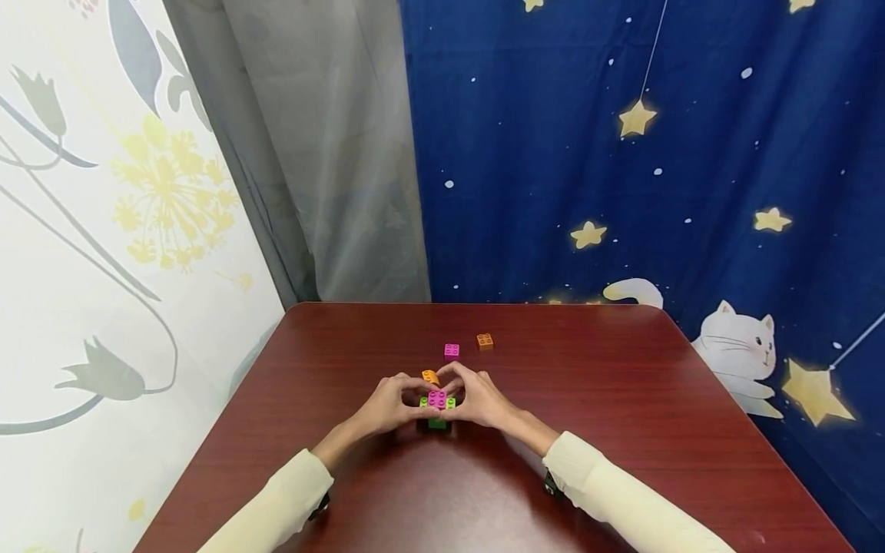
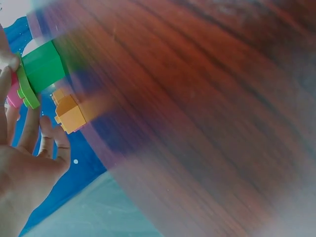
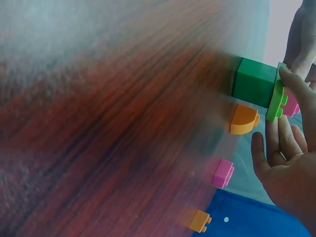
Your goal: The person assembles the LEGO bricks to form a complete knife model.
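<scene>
A toy-brick stack stands on the table: a dark green block (image 3: 255,82) at the bottom, a light green curved piece (image 3: 276,101) over it, and a pink brick (image 1: 437,399) on top. My left hand (image 1: 389,405) pinches the pink brick from the left, thumb at its near side and forefinger at its far side. From the right, my right hand (image 1: 485,400) pinches the same brick likewise, its thumb (image 3: 292,81) right at the light green piece's edge. Just behind the stack sits a rounded orange brick (image 1: 430,376), close to the fingers.
Farther back on the brown table (image 1: 332,338) lie a loose pink brick (image 1: 452,351) and a square orange brick (image 1: 485,341). Behind the table's far edge hang a grey curtain (image 1: 346,153) and a blue star-patterned curtain (image 1: 525,153).
</scene>
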Motion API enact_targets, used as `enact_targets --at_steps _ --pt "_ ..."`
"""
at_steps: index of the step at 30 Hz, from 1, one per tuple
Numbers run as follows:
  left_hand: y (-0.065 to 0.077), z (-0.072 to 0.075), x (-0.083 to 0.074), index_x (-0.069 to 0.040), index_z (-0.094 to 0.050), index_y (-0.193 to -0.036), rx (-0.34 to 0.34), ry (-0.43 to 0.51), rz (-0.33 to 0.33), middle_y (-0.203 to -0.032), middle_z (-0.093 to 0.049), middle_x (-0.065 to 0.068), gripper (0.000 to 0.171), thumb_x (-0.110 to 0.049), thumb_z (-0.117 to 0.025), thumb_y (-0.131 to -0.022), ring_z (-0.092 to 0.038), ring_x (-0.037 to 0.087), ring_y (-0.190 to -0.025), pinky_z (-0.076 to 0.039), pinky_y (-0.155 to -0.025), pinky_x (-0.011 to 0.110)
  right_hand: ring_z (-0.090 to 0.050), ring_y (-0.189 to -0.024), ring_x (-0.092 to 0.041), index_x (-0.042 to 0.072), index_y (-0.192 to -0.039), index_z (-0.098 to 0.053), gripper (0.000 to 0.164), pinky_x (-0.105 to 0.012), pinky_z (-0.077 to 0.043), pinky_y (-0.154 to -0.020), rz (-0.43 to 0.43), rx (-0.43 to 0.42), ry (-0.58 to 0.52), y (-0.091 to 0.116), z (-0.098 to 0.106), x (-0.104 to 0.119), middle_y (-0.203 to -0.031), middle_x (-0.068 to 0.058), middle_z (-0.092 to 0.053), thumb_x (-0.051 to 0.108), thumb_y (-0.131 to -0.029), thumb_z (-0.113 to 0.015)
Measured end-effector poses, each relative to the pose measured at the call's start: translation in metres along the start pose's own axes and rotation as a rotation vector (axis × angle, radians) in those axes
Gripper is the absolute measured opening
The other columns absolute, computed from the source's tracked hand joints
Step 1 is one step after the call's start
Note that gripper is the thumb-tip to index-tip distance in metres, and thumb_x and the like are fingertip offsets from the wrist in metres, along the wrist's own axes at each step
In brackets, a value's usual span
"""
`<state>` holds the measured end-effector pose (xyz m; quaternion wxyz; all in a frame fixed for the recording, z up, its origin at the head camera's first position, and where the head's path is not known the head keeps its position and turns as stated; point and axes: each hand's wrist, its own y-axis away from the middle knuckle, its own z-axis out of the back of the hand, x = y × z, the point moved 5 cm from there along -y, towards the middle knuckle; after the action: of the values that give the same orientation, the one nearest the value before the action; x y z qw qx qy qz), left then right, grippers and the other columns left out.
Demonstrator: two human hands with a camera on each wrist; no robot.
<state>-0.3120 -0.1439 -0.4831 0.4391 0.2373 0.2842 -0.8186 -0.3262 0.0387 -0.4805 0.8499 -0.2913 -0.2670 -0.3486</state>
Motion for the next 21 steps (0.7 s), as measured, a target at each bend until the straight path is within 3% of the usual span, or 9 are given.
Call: enact_targets --at_steps 7,11,21 --pt "0.0 0.001 -0.001 -0.027 -0.08 -0.114 0.036 -0.022 0.001 -0.095 -0.069 -0.012 0.037 -0.046 -0.087 -0.083 -0.06 0.021 -0.09 -0.052 -0.074 0.03 -0.073 -0.098 -0.011 0.009 -0.129 -0.064 0.06 -0.033 -0.059 -0.084 0.073 0.054 -0.022 0.0 0.0 0.002 -0.108 -0.002 -0.078 0.021 -0.078 -0.094" --pt "0.0 0.001 -0.001 -0.026 -0.08 -0.113 0.04 -0.035 -0.014 -0.098 -0.072 -0.013 0.036 -0.044 -0.087 -0.084 -0.06 0.021 -0.09 -0.052 -0.075 0.034 -0.073 -0.097 -0.01 0.01 -0.13 -0.065 0.06 -0.03 -0.059 -0.082 0.072 0.078 -0.055 0.003 0.005 -0.002 -0.107 0.0 -0.077 0.027 -0.08 -0.093" --pt "-0.002 0.002 0.001 -0.026 -0.08 -0.111 0.04 -0.021 0.003 -0.095 -0.073 -0.015 0.035 -0.042 -0.09 -0.081 -0.062 0.02 -0.09 -0.055 -0.079 0.04 -0.073 -0.094 -0.027 0.017 -0.129 -0.067 0.051 -0.043 -0.059 -0.081 0.029 -0.004 -0.091 0.001 0.033 -0.022 -0.108 -0.012 -0.077 0.028 -0.085 -0.089"
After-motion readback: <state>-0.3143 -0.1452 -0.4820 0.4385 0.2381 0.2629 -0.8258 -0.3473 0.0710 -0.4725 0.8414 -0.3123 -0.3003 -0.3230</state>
